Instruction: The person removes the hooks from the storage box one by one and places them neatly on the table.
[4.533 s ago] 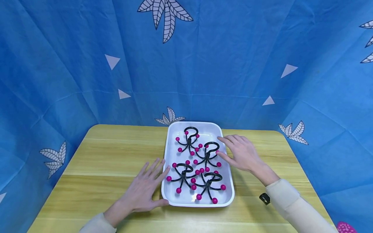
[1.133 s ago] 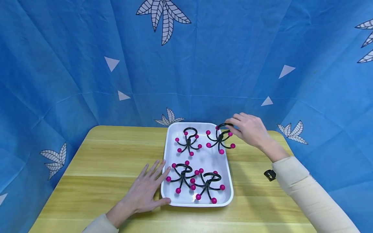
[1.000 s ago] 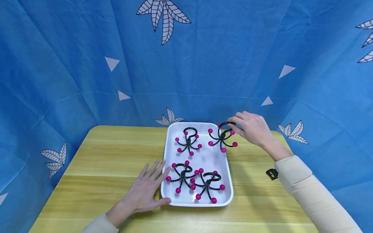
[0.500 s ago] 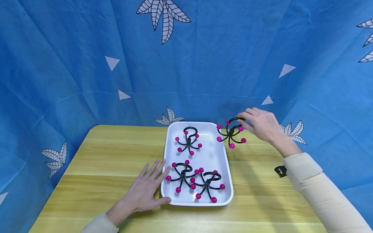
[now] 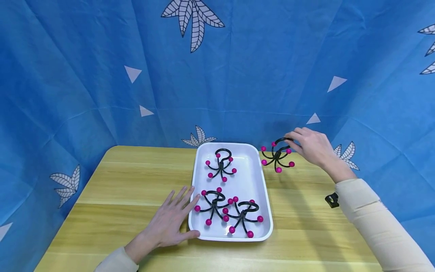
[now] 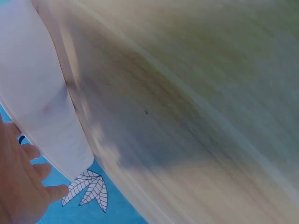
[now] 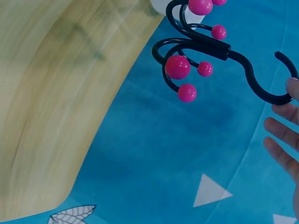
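Hanging by its hook (image 7: 253, 85), the black hanger (image 5: 277, 155) is pinched by the right hand (image 5: 310, 145), just right of the white tray (image 5: 244, 164). Swing is best limited by slow handling, pink balls (image 5: 291, 164) held clear. Left hand (image 5: 171, 220): spread at the tray's left edge.

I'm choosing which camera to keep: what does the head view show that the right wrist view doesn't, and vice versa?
Head view only: the left hand by the left side of the white tray, and three pink-balled black hangers in that tray.

Right wrist view only: the rounded far-right table corner.

Both: the right hand holding a raised hanger, the tray (just a bit in the wrist view), the table and the blue cloth.
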### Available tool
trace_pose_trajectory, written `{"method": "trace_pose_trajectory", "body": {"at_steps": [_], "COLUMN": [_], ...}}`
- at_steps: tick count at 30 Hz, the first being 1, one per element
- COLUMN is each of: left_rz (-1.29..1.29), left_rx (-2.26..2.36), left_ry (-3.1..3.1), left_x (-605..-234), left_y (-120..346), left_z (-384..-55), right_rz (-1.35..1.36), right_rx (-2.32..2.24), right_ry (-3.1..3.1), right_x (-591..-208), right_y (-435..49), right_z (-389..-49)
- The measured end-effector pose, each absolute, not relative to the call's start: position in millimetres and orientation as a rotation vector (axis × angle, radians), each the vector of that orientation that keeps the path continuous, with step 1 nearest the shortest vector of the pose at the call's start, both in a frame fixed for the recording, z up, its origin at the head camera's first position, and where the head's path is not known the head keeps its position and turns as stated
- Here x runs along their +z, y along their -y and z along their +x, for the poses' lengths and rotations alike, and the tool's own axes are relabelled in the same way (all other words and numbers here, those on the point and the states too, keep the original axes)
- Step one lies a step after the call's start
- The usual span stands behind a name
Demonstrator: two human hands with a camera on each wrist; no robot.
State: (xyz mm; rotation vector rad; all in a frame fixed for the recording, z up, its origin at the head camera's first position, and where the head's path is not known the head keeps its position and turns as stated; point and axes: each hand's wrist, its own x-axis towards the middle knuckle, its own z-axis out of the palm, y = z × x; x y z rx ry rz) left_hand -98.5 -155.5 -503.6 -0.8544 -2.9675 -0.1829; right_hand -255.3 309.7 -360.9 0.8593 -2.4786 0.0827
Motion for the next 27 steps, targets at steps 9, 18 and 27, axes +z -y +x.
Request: {"method": "trace_pose_trajectory", "body": {"at_steps": [9,18,27], "left_rz": [-0.853,-0.847,-0.852], "left_rx": [-0.205,-0.183,-0.162], "left_ry": [3.000,3.000,2.985], "left_x": [-502,-504,-504], "left_y": [155,154,155], "left_z": [-98,-99,-97], "right_rz": [0.831,0.783,0.775], "right_rx": [0.068,0.060,0.071], "right_ry": [2.517,2.589,2.644], "right_x": [-378,-400,-415], "right_y": [-322,-328,-328], "right_z": [-260,-266,-272]}}
